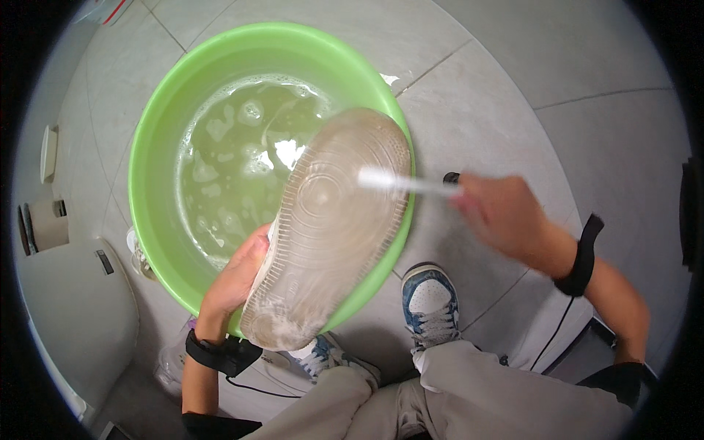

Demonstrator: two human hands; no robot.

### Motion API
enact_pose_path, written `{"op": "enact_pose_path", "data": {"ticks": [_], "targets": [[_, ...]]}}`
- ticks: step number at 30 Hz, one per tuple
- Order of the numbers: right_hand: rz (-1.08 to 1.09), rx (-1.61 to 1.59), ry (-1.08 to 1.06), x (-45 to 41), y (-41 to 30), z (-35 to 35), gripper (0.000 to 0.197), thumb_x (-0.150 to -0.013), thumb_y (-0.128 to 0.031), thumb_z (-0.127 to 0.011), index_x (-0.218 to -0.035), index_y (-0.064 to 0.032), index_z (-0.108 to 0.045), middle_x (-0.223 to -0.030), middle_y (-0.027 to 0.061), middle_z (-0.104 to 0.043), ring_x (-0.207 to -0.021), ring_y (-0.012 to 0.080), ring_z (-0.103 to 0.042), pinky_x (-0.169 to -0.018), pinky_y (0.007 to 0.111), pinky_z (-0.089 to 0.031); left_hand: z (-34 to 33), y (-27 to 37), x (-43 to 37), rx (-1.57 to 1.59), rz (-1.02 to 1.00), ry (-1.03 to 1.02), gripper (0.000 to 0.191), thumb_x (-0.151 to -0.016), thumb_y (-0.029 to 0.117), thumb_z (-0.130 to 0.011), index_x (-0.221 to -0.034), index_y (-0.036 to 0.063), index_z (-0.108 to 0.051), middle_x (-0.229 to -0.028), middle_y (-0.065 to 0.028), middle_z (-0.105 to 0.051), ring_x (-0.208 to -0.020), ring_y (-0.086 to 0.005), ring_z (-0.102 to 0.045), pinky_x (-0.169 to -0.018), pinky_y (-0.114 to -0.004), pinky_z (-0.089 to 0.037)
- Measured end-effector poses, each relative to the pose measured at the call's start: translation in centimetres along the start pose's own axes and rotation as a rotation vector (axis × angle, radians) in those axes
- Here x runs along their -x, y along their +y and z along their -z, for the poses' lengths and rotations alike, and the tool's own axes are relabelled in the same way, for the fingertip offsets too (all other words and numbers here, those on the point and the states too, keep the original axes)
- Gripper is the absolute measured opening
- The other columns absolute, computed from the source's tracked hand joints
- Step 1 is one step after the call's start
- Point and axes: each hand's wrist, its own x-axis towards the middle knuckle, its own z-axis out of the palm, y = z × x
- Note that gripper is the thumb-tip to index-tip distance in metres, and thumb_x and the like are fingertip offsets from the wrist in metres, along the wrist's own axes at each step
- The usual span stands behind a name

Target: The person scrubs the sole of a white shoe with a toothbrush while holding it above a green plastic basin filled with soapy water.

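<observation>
A shoe [335, 220], its dirty rubber sole turned up, lies tilted over the right rim of a green plastic basin [159, 110]. My left hand [236, 280] grips the shoe at its left side, its fingers partly hidden under it. My right hand [500, 217] is closed around the handle of a white brush [379, 179], blurred, whose head is over the front half of the sole. Soapy water [236, 154] with patches of foam fills the bottom of the basin. Some white foam sits on the heel end of the sole.
The basin stands on a grey tiled floor [467, 121]. My feet in blue-and-white sneakers [432, 300] are just below it. A white rounded fixture [82, 308] stands at the left. A white object with laces [140, 256] lies against the basin's left side. Straps with cables circle both wrists.
</observation>
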Motion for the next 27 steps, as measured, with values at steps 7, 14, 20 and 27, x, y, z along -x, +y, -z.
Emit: {"op": "enact_pose_path", "data": {"ticks": [7,14,20,27], "targets": [[-0.155,0.034,0.01,-0.9,-0.2,1.0,0.024,-0.081,-0.024,-0.043,-0.066,-0.0059,-0.043,-0.047,0.0119,-0.045,-0.04,0.0286,-0.045,-0.036,0.034,-0.033,-0.3,-0.2,0.1,0.086,0.032,0.024,0.045,-0.087,0.033,-0.03,-0.118,-0.0003,-0.032,-0.113,-0.0067,-0.042,-0.102,-0.0121,-0.039,-0.088,-0.026,-0.03],[-0.164,0.007,-0.068,-0.6,-0.3,0.9,0.023,-0.08,-0.025,-0.044,-0.068,-0.0058,-0.045,-0.048,0.0114,-0.046,-0.042,0.0299,-0.046,-0.039,0.037,-0.035,-0.2,-0.2,-0.1,0.056,0.024,0.034,0.045,-0.087,0.033,-0.03,-0.117,-0.0006,-0.033,-0.111,-0.0066,-0.042,-0.101,-0.0121,-0.04,-0.088,-0.026,-0.031],[-0.054,-0.019,-0.088,1.0,-2.1,-0.1,0.023,-0.081,-0.019,-0.042,-0.064,-0.0042,-0.041,-0.047,0.014,-0.04,-0.043,0.0309,-0.043,-0.038,0.035,-0.032,-0.3,0.2,0.1,-0.057,0.01,0.076,0.045,-0.087,0.033,-0.03,-0.116,-0.0007,-0.034,-0.111,-0.007,-0.043,-0.1,-0.0123,-0.041,-0.087,-0.026,-0.031],[0.006,0.027,-0.186,0.5,-1.4,0.4,0.018,-0.08,-0.022,-0.043,-0.071,-0.0062,-0.043,-0.051,0.0122,-0.046,-0.044,0.0318,-0.048,-0.04,0.039,-0.036,0.2,-0.6,-0.5,0.076,0.019,0.011,0.045,-0.087,0.032,-0.031,-0.117,-0.0007,-0.033,-0.112,-0.0069,-0.042,-0.1,-0.0119,-0.04,-0.087,-0.026,-0.031]]}}
